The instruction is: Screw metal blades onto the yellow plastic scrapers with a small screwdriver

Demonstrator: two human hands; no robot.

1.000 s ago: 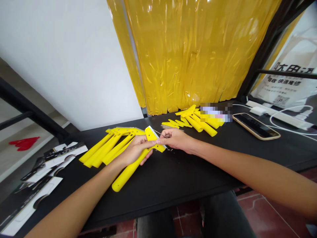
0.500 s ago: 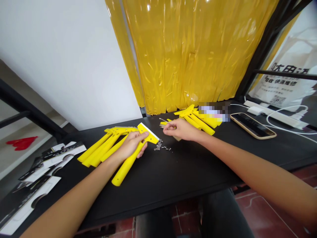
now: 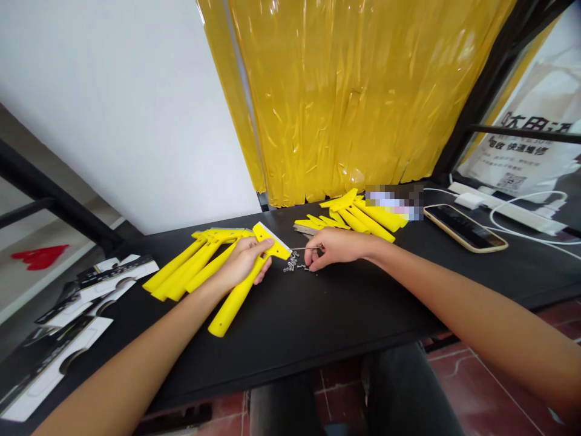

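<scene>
My left hand (image 3: 245, 263) is closed around a yellow scraper (image 3: 232, 304), thumb on its wide head. A white strip runs along the head's edge, and the handle slants down toward me. My right hand (image 3: 339, 245) has a thin metal rod (image 3: 303, 248), which looks like a hex key, pointing left toward the scraper head. Its fingertips are down at a small heap of screws (image 3: 290, 265) on the black table (image 3: 327, 321). Whether they touch a screw I cannot tell. Beyond this hand lie small yellow pieces (image 3: 324, 221) and a flat metal piece (image 3: 306, 229).
Several yellow scrapers (image 3: 181, 266) lie left of my left hand, and more yellow handles (image 3: 372, 218) at the back right. Printed cards (image 3: 84, 339) cover the left end. At the right are a phone (image 3: 465, 228), a white power strip (image 3: 512, 212) and cables.
My right hand has lowered toward the screws, and the rod has swung round to point left at the scraper head. The left hand still holds the scraper, almost unmoved.
</scene>
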